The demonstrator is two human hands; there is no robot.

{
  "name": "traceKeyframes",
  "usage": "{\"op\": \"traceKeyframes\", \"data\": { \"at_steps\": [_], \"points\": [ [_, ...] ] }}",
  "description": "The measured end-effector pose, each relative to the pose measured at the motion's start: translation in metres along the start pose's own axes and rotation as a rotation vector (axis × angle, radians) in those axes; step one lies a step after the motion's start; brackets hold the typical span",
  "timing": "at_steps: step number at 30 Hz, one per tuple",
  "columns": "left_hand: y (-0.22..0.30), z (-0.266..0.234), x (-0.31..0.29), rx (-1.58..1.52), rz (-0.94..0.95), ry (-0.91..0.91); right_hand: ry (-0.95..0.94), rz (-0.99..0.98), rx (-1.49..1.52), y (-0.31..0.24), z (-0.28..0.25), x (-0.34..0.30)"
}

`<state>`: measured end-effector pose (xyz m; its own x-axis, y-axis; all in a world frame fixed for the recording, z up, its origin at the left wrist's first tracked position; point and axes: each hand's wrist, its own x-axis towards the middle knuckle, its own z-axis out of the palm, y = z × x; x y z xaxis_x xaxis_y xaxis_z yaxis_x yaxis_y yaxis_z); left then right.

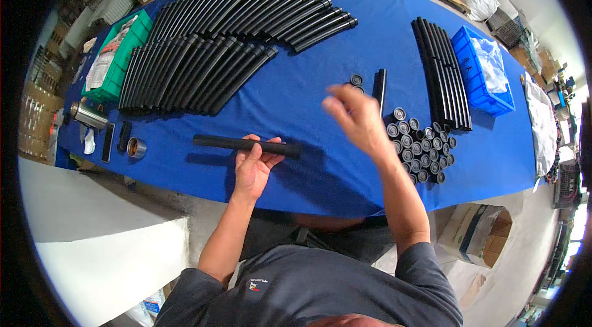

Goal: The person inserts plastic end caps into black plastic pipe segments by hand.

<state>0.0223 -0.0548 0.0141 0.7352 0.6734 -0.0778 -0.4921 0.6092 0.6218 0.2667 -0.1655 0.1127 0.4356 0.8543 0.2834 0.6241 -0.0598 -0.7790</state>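
Note:
A straight black tube [246, 145] lies across the fingers of my left hand [251, 170], gripped and held just above the table at centre left. My right hand [357, 118] is raised over the table, slightly blurred. Its thumb and index finger are a little apart, and nothing shows between them. Close by, two round black caps [356, 80] show just beyond its fingers. A pair of short black tubes [380, 89] lies to its right. Nearer me, a cluster of round black caps [422, 149] is spread to the right of my forearm.
Black tubes with capped ends [197, 74] lie in two rows at the far left. Plain black tubes [443, 74] stand stacked beside a blue crate [493, 100]. A green crate [111, 89], a metal cylinder [89, 115] and a tape roll [136, 147] line the left edge.

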Motion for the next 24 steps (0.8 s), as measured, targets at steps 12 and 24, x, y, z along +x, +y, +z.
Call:
{"op": "traceKeyframes", "data": {
  "at_steps": [12,24],
  "points": [
    [-0.013,0.034,0.046,0.195,0.061,-0.060,-0.196,0.153,0.855,0.051,0.066,-0.040],
    [-0.026,0.017,0.074,-0.047,-0.088,-0.165,-0.045,0.227,0.666,0.057,0.049,-0.036]
  ]
}}
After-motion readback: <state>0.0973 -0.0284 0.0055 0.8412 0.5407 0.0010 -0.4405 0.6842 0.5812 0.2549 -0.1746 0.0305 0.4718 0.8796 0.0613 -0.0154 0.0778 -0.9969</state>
